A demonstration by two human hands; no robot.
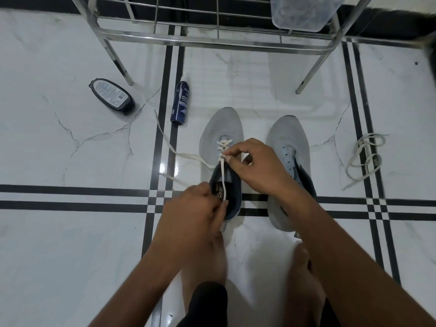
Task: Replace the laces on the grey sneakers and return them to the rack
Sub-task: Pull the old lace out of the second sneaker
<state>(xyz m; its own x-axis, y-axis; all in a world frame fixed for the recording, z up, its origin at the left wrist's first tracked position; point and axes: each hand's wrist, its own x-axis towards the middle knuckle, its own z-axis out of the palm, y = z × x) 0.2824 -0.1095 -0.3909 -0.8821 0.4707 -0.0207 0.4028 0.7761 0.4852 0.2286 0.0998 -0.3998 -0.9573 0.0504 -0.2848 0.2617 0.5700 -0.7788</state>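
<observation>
On the white tiled floor point(70, 244), below the metal rack point(212, 41), two grey sneakers stand side by side. Right hand point(254, 166) pinches the white lace point(223, 175) at the eyelets of the left sneaker point(220, 128), wrist crossing the right sneaker point(286, 138). Left hand point(193, 208) pinches the same lace over the heel opening, strand taut between hands. Lace tail trails left toward the spray can point(180, 102). Dark bottle point(112, 95) lies farther left. Loose lace point(364, 156) lies right, apart from the shoes. Plastic container point(299, 15) sits on the rack.
</observation>
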